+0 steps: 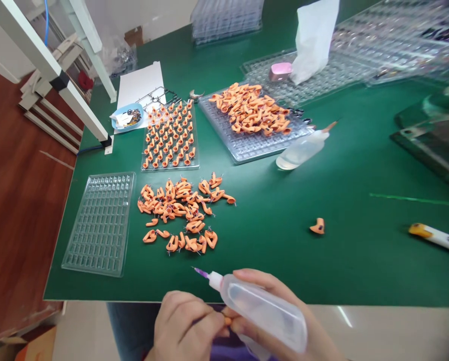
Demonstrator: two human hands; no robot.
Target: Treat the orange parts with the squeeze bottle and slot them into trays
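My left hand (186, 326) is closed, its fingertips pinching a small orange part (228, 321) at the table's front edge. My right hand (273, 286) cradles a translucent squeeze bottle (265, 308) with a purple needle tip that points to the upper left. The right fingertips also meet the orange part, which is mostly hidden between both hands. Just beyond lies a loose pile of curved orange parts (182, 200) with thin wires sticking out. A single orange part (318, 226) rests apart on the right.
A clear tray (96, 225) lies at left; another tray (196, 163) holds rows of orange parts. Orange pieces heap on stacked trays (234, 150) beside a second bottle (303, 149). A yellow-tipped white tool (438, 237) lies right. A blue dish (115, 123) stands near a metal frame post (81, 110).
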